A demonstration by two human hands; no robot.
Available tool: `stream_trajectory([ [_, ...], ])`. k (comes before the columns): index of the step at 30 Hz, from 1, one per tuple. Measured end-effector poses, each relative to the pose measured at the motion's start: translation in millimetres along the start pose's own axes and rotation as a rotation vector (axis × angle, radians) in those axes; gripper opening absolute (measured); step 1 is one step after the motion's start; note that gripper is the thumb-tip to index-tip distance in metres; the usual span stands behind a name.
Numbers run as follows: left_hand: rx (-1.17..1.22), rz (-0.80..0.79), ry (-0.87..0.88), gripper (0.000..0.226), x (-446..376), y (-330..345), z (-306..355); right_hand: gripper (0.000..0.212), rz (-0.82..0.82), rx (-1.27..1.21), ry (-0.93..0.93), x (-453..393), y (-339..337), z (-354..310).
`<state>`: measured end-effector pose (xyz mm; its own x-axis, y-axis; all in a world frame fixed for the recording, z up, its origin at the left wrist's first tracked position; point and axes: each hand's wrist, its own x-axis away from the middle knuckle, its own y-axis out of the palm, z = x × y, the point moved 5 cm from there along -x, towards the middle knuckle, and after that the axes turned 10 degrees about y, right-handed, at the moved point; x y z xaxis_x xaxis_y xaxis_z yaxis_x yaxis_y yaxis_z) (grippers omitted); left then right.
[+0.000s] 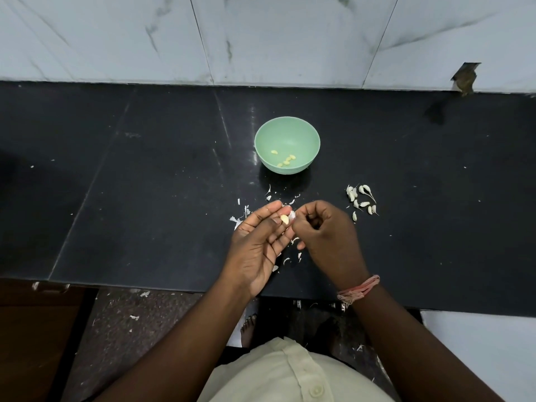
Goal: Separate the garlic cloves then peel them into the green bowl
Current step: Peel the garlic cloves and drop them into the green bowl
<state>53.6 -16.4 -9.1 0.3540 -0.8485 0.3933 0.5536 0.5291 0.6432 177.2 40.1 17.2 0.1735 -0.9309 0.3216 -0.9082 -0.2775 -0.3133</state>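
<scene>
The 2 hands meet: left hand (261,239) pinches 1 garlic clove (285,219), right hand (327,230) pinches its skin (292,216). The green bowl (287,132) holds about 5 peeled cloves (285,161).

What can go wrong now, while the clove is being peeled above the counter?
1. The clove, pinched by the left hand, may slip and miss the green bowl.
2. Skin pulled off by the right hand may join the peel scraps near the counter edge and fall down.
</scene>
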Motion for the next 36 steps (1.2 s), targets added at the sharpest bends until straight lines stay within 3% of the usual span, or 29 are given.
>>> stream_trajectory([
  [20, 0.090, -0.048, -0.074, 0.035, -0.8, -4.7, 1.1, 0.012, 0.074, 0.032, 0.004, 5.0, 5.3, -2.0],
  [27, 0.196, -0.050, -0.114, 0.036, -2.8, -8.7, 11.1, 0.010, 0.172, -0.086, 0.024, 7.6, 9.3, -0.7],
  [32, 0.171, -0.045, -0.085, 0.033, -5.7, -14.7, 21.3, 0.025, 0.243, 0.049, -0.025, 15.7, 18.0, 0.4],
  [36, 0.119, -0.031, -0.024, 0.034, -9.8, -20.5, 26.6, 0.017, 0.305, 0.197, -0.117, 23.2, 23.5, -7.4],
])
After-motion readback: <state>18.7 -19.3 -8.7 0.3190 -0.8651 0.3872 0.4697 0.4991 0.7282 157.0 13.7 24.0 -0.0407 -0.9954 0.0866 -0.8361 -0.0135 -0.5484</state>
